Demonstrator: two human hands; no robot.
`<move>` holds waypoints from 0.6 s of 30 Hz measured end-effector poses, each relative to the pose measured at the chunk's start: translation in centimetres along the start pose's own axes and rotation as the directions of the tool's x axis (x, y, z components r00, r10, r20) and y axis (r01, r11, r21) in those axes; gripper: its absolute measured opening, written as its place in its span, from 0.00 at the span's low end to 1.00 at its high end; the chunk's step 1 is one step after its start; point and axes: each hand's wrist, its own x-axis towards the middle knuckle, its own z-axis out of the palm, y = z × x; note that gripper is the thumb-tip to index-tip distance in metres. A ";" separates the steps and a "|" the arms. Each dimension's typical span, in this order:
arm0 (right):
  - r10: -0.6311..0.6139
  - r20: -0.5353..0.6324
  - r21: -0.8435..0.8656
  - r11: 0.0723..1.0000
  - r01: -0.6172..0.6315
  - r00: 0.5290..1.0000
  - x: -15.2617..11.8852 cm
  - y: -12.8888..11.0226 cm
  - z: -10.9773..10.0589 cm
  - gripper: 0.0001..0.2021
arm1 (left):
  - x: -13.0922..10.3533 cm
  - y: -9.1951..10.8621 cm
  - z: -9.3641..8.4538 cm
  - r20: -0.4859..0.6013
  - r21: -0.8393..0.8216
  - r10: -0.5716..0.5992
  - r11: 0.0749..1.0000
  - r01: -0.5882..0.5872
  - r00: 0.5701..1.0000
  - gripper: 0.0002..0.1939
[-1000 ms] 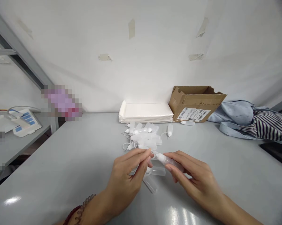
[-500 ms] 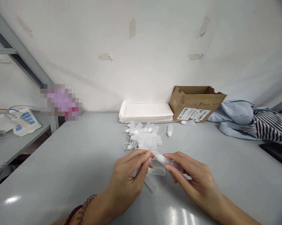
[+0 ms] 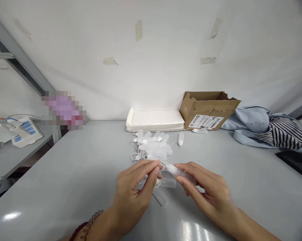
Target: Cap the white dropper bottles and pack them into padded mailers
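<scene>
My right hand (image 3: 208,190) grips a small translucent squeeze bottle (image 3: 183,174) between thumb and fingers, its white tapered top pointing left and slightly up. Thumb and fingers of my left hand (image 3: 138,187) are pinched together right at the tip of that bottle. What they pinch is small and mostly hidden; a thin white strap shows beside them. Under and just beyond the hands, more such bottles lie loose, one (image 3: 160,196) near the left thumb and another (image 3: 168,182) below the held one. A pile of similar bottles (image 3: 154,147) with thin looped straps lies farther back.
Against the wall stand a stack of white padded envelopes (image 3: 156,117) and an open cardboard box (image 3: 211,107) with a label. A blue and striped cloth bag (image 3: 284,132) and a dark phone-like object (image 3: 295,164) lie at the right. A white device (image 3: 27,131) sits on the left-hand table.
My left hand has shifted slightly left, widening the small gap to the right hand. The right hand still holds the bottle in about the same place. The view has moved a little.
</scene>
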 end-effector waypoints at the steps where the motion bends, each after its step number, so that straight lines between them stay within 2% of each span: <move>1: -0.001 0.004 0.000 1.000 0.001 1.000 0.0 0.0 0.0 0.10 | 0.0 0.0 0.0 -0.002 -0.005 0.007 1.000 -0.007 1.000 0.11; 8: -0.003 0.003 -0.004 1.000 0.003 1.000 0.0 -0.1 0.0 0.09 | -0.2 -0.1 0.2 -0.020 0.000 0.077 0.997 -0.077 0.997 0.11; 18: 0.017 0.017 -0.001 1.000 -0.017 1.000 0.0 0.0 0.1 0.09 | -0.4 -0.3 0.5 -0.050 0.021 0.109 0.994 -0.108 0.993 0.12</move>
